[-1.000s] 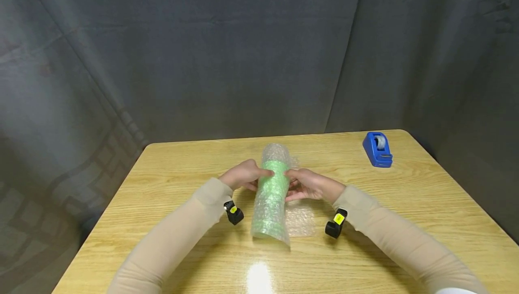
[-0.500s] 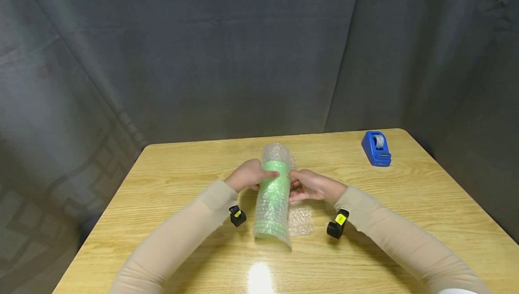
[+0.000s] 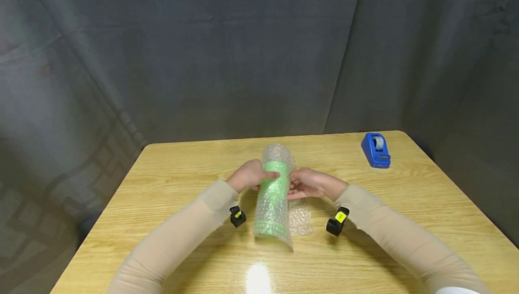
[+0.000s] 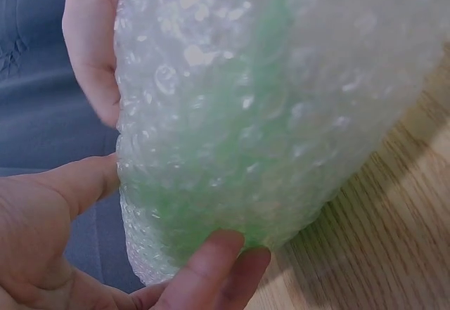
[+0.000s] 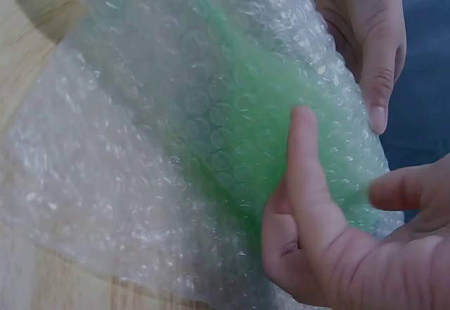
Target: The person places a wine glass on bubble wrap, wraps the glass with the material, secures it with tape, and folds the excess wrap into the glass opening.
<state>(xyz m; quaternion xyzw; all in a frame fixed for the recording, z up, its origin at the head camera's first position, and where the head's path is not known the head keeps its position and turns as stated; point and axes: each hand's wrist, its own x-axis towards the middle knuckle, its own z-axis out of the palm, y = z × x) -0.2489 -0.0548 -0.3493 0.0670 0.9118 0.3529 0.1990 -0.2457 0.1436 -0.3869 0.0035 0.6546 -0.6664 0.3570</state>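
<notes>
A long bundle of clear bubble wrap [image 3: 270, 213], rolled round something green, lies on the wooden table, pointing away from me. The kind of green thing inside is blurred by the wrap. From the left, my left hand [image 3: 250, 175] holds the bundle, its thumb across the top and its fingers [image 4: 211, 271] against the side. My right hand [image 3: 310, 183] holds the opposite side, with its thumb by the top and its fingers [image 5: 309, 162] bent along the wrap. A flat loose end of the bubble wrap [image 3: 301, 221] spreads out on the table under the right hand.
A blue tape dispenser [image 3: 376, 150] with a roll of tape stands at the table's far right. Behind the wooden table [image 3: 178, 167] hangs a dark grey curtain [image 3: 243, 59]. Small black cameras sit below both wrists.
My left hand has shifted slightly right, its thumb reaching farther over the top of the bundle. The bundle has moved slightly right too. The right hand has barely moved.
</notes>
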